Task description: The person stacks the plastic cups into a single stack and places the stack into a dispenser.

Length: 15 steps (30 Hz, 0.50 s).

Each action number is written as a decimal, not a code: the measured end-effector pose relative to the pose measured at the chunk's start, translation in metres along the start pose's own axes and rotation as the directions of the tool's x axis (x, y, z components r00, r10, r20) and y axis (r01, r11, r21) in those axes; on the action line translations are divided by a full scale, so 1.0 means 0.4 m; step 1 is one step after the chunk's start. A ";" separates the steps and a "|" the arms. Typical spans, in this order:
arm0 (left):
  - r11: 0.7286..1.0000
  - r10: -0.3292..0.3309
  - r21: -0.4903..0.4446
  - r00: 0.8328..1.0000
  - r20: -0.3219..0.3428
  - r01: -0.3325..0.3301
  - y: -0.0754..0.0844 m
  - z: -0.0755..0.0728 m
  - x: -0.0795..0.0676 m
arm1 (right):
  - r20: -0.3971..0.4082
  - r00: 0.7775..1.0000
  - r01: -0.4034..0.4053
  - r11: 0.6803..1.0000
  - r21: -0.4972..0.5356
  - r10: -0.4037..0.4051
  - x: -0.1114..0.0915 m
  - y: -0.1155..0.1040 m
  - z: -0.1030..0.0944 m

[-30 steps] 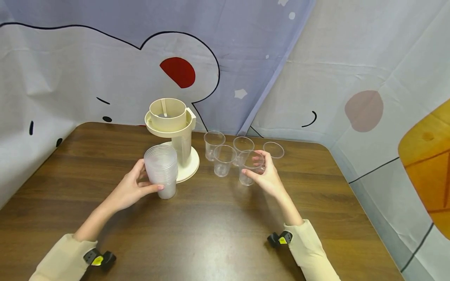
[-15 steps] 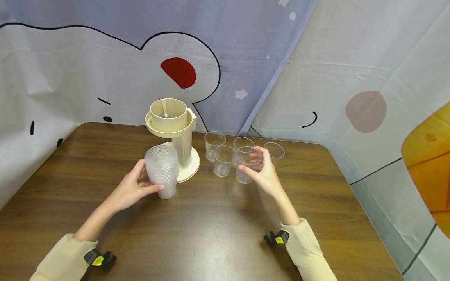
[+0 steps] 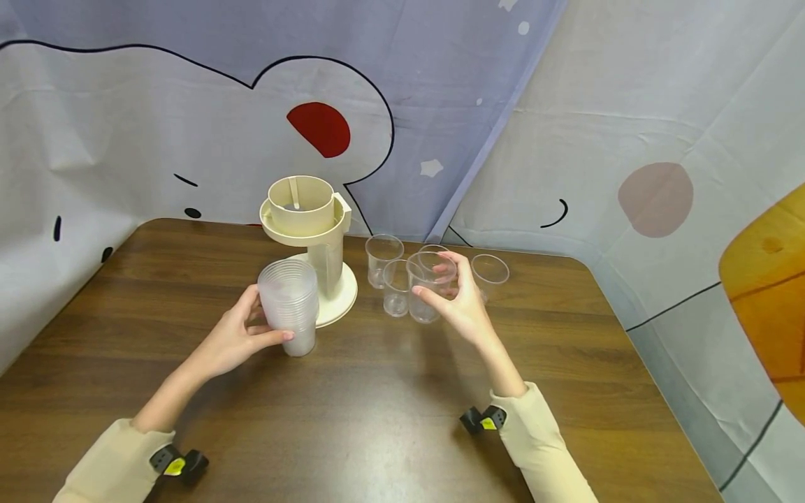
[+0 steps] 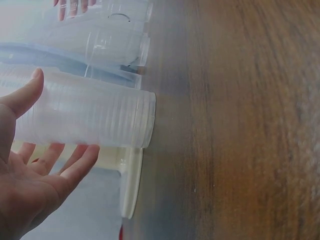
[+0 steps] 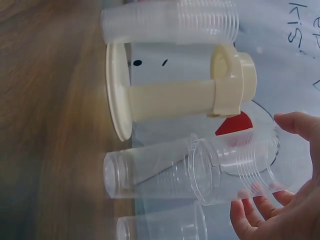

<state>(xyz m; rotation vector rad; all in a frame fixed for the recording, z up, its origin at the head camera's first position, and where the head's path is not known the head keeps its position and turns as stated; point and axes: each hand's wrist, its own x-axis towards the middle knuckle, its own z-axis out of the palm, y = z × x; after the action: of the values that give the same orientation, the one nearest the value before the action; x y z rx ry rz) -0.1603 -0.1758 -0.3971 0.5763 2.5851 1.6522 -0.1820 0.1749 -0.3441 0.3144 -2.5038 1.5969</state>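
My left hand point(image 3: 235, 339) grips a tall nested stack of translucent plastic cups point(image 3: 291, 307), which stands upright on the table. In the left wrist view the thumb and curled fingers lie on either side of the cup stack point(image 4: 95, 112). A single clear plastic cup point(image 3: 424, 307) is held between the thumb and fingers of my right hand point(image 3: 465, 307). The right wrist view shows this held cup point(image 5: 230, 167) raised off the table, with another clear cup point(image 5: 155, 172) standing behind it. Several single clear cups stand nearby, among them a front-left cup point(image 3: 396, 302) partly hidden by the held one.
A cream plastic cup dispenser point(image 3: 327, 269) with a round base and ring-shaped top stands behind the stack. Clear cups stand at the back left point(image 3: 376, 269) and far right point(image 3: 490, 269) of the group. A patterned cloth point(image 3: 220, 140) hangs behind the wooden table point(image 3: 352, 433).
My right hand has carried the held cup leftward and slightly away from me, so it now overlaps the front-left cup. The far-right cup shows more. My left hand and the stack have stayed put.
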 end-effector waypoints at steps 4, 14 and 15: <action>1.000 0.000 -0.002 1.000 -0.002 0.000 0.001 -0.001 -0.001 | 0.014 1.000 0.017 1.000 0.017 -0.017 0.006 -0.014 0.014; 1.000 0.013 -0.008 1.000 -0.008 -0.013 -0.002 0.002 -0.001 | 0.020 0.997 0.067 0.997 0.038 -0.068 0.024 -0.050 0.043; 1.000 0.015 -0.008 1.000 -0.010 -0.015 -0.001 0.002 -0.001 | 0.020 0.997 0.072 0.996 0.043 -0.073 0.025 -0.054 0.047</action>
<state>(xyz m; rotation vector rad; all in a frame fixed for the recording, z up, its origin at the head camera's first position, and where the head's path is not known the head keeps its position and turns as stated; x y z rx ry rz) -0.1601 -0.1755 -0.3979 0.5910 2.5864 1.6727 -0.1866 0.1482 -0.3306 0.4247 -2.4472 1.6282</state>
